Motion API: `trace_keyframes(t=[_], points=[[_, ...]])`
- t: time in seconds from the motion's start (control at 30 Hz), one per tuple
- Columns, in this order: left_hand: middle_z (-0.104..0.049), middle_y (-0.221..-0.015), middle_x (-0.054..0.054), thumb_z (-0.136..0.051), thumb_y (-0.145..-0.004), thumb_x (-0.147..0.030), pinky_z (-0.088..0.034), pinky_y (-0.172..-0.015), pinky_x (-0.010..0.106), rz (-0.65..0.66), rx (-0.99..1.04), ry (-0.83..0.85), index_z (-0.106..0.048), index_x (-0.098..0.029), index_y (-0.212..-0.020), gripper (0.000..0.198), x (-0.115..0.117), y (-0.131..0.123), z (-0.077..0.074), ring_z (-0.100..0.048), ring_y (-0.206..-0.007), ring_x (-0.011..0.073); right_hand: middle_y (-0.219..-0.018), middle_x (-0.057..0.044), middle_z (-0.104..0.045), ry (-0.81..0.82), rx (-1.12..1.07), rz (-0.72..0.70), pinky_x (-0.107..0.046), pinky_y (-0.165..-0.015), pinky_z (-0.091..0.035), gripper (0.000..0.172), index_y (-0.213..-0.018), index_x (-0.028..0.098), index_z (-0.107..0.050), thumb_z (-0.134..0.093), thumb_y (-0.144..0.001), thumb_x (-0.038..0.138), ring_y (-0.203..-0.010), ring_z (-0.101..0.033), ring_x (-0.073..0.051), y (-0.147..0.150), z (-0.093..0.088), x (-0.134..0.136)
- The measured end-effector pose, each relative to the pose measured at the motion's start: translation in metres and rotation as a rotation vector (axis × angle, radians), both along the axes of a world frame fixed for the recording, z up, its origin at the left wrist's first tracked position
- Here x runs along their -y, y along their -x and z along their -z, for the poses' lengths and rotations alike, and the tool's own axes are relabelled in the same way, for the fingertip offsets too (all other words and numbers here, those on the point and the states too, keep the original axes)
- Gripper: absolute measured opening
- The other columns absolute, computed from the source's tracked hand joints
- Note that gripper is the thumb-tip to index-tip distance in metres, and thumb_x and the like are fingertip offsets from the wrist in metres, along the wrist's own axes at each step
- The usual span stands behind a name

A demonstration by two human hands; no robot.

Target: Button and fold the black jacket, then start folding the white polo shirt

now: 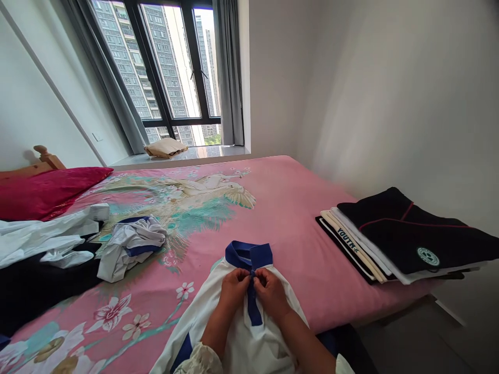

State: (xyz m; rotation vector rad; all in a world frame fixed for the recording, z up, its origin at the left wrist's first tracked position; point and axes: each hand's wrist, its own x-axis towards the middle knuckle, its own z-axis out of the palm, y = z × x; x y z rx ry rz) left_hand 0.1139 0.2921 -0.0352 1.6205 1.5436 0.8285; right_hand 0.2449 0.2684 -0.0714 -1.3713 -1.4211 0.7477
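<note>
A white polo shirt [249, 340] with a blue collar [262, 255] and blue button placket [254, 309] lies face up on the bed's near side, its collar pointing away from me. Just below the collar, my left hand [235, 287] pinches the placket's left edge. Opposite it, my right hand [270, 291] pinches the other edge, its fingertips close to those of the left. Both hands are closed on the blue fabric at the neck opening. Any button between the fingertips is too small to make out.
A folded clothes stack [390, 234], black on top, sits at the bed's right edge. Left lie a crumpled white-and-blue shirt [134, 241], white and black garments [42, 249] and a red pillow [54, 192]. The pink flowered bedsheet [280, 208] reaches the window ledge [210, 151].
</note>
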Motion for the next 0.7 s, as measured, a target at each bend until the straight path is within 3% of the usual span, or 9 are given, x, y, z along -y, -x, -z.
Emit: trace_keyframes(t=[0.23,0.47,0.7], points=[[-0.067,-0.073,0.005,-0.056,-0.068,-0.034,-0.046,-0.066,0.026,0.006,0.272,0.051,-0.063,-0.014,-0.078,0.024,0.0014,0.0070,0.0107,-0.060,-0.068,0.0156,-0.076,-0.001,-0.063,0.023,0.042,-0.015,-0.026,-0.068,-0.045,0.014,-0.082,0.020,-0.061,-0.049,-0.078,0.027,-0.069,-0.058,-0.016,0.0022,0.0001,0.0015],[-0.063,-0.067,0.001,-0.056,-0.067,-0.028,-0.042,-0.065,0.026,0.014,0.274,-0.020,-0.063,-0.017,-0.068,0.013,0.0052,0.0086,0.0104,-0.055,-0.066,0.0147,-0.086,-0.005,-0.067,0.042,-0.003,-0.077,-0.029,-0.075,-0.046,0.024,-0.089,0.019,-0.065,-0.045,-0.082,0.031,-0.079,-0.061,-0.018,-0.0016,-0.0033,0.0004],[-0.064,-0.068,0.001,-0.057,-0.067,-0.026,-0.043,-0.064,0.025,0.027,0.252,-0.023,-0.063,-0.017,-0.070,0.012,0.0063,0.0063,0.0078,-0.057,-0.066,0.0148,-0.068,0.000,-0.063,0.105,0.041,-0.060,-0.024,-0.059,-0.042,0.017,-0.078,0.019,-0.062,-0.053,-0.075,0.034,-0.062,-0.056,-0.014,0.0004,0.0022,-0.0045]])
